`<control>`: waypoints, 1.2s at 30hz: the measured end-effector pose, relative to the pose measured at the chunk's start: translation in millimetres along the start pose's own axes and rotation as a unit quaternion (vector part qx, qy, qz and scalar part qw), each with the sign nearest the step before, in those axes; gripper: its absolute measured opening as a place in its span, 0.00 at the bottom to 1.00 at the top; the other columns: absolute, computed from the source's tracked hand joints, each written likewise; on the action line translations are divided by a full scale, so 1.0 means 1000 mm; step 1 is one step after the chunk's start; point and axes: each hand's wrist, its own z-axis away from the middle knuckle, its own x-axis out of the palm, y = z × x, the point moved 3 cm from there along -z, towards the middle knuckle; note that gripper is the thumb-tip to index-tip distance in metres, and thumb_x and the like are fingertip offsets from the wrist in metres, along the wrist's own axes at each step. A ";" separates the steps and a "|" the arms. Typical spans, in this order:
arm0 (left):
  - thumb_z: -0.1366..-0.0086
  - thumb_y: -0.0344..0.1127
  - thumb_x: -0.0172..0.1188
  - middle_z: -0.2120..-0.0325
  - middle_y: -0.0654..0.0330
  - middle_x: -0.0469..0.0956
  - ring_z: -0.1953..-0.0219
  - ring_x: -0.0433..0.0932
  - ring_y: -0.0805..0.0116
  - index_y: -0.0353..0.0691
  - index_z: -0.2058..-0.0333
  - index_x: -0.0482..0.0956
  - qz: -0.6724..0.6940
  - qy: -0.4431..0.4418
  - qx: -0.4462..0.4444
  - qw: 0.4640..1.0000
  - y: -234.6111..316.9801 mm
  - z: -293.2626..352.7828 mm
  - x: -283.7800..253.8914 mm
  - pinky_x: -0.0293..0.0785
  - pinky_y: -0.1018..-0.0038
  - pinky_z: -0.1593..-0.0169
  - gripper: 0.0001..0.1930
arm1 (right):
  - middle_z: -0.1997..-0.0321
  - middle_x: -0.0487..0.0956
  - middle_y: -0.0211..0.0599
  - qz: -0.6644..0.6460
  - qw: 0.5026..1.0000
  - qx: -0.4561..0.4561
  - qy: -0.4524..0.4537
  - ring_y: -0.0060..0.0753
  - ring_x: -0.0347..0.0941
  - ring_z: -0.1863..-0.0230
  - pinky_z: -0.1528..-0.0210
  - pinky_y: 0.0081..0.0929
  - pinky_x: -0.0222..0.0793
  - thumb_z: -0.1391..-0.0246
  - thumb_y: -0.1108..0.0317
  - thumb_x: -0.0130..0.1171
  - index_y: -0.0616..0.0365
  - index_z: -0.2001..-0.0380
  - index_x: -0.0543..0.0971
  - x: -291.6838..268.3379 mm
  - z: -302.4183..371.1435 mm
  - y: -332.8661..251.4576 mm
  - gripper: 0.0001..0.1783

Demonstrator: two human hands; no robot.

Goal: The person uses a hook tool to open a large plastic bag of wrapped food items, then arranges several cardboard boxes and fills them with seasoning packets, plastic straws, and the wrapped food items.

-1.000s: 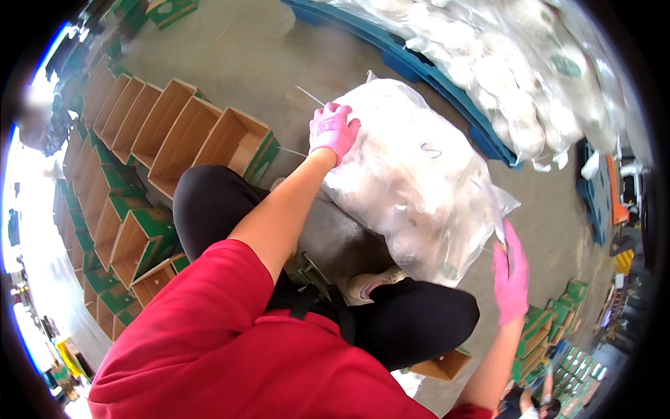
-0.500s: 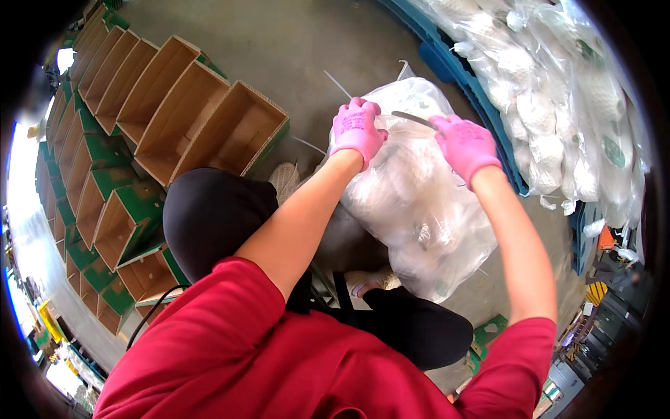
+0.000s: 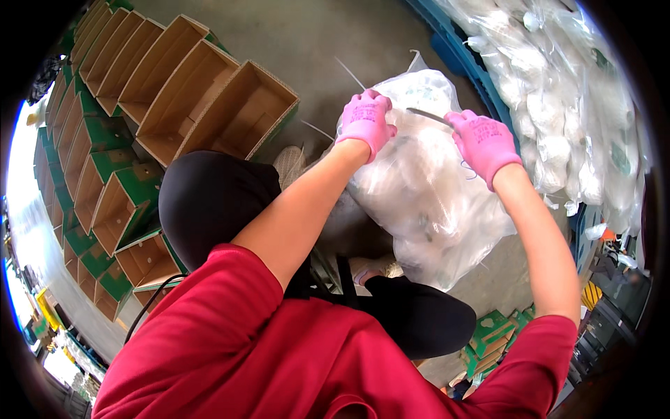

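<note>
A grey warehouse floor (image 3: 300, 52) spreads across my head view. On the left, I see rows of open brown-and-green cardboard cartons (image 3: 188, 98) packed side by side, their hollow insides facing up. At upper right stands a blue pallet (image 3: 455, 54) loaded with clear bags (image 3: 548, 108) of pale, rounded items. More green cartons (image 3: 492, 334) sit at lower right.

Below, I look down on the wearer's red shirt (image 3: 307, 363) and black trousers (image 3: 216, 202), knees apart. A pale shoe (image 3: 288, 164) shows beyond the left knee.

A large clear plastic bag (image 3: 436, 202), bulging with whitish, rounded contents, lies just beyond the knees, between the cartons and the pallet. I cannot tell what exactly is inside. Its surface is creased and shiny, with a small blue scribble (image 3: 467, 170) near the right wrist.

Both hands wear pink gloves and are apart, over the bag's far end. The left hand (image 3: 368, 124) rests at the far left edge with its fingers curled on the plastic; I cannot tell whether they pinch a fold. The right hand (image 3: 483, 145) is closed around a knife (image 3: 427, 116), whose thin, dark blade points toward the left hand. I cannot tell whether the blade touches the plastic.

Smallest are two thin white strips (image 3: 349, 74) sticking out near the left hand.
</note>
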 end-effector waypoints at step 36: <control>0.42 0.34 0.58 0.67 0.61 0.82 0.62 0.81 0.58 0.49 0.71 0.85 0.148 0.210 0.036 0.966 0.010 -0.024 -0.030 0.76 0.66 0.56 0.07 | 0.47 0.78 0.45 -0.152 0.983 0.093 0.050 0.49 0.77 0.49 0.48 0.44 0.72 0.34 0.57 0.44 0.49 0.46 0.74 0.024 -0.018 -0.044 0.18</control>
